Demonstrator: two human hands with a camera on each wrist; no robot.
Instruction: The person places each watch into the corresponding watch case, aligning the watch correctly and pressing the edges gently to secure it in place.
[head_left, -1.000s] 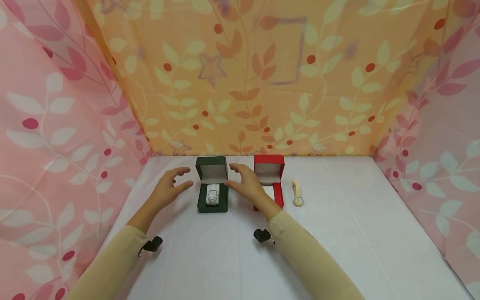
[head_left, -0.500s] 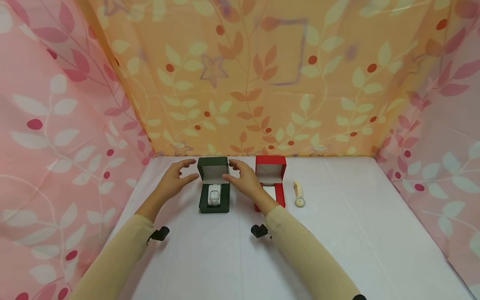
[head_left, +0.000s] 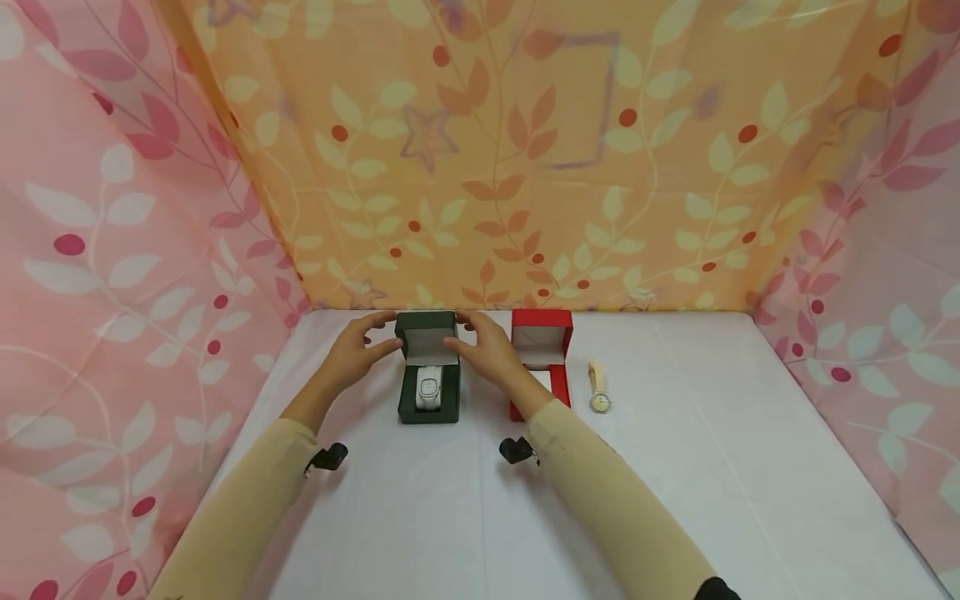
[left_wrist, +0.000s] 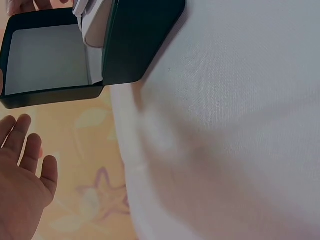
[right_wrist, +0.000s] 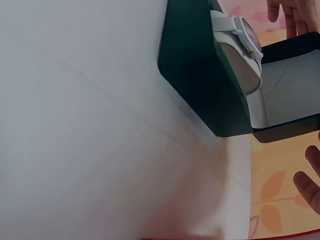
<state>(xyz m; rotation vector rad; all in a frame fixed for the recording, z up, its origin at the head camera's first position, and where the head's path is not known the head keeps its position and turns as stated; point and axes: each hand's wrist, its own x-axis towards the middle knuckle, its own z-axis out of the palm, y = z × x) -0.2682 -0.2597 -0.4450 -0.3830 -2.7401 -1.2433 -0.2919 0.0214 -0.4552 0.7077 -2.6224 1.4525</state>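
Note:
An opened dark green watch box point(head_left: 428, 414) stands on the white table, its lid tipped up at the back. Inside it a white-strapped watch point(head_left: 429, 387) sits round a pale cushion. My left hand point(head_left: 351, 357) is at the lid's left side, fingertips right by its edge; in the left wrist view the lower fingers of the left hand point(left_wrist: 22, 180) are extended below the lid point(left_wrist: 47, 62). On the lid's other side my right hand point(head_left: 487, 354) has its thumb in front of the lid's edge and its index finger near the top corner. Neither hand's fingers curl round the lid.
Right of the green box stands an opened red watch box point(head_left: 542, 321) with a white cushion, partly hidden by the right hand and wrist. A second watch point(head_left: 599, 392) with a cream strap lies farther right. Patterned cloth point(head_left: 525, 167) walls the table's back and sides.
Both hands have moved in toward the green box's lid, the left one rightward and up, until their fingertips reach its sides. The boxes and watches stay where they were.

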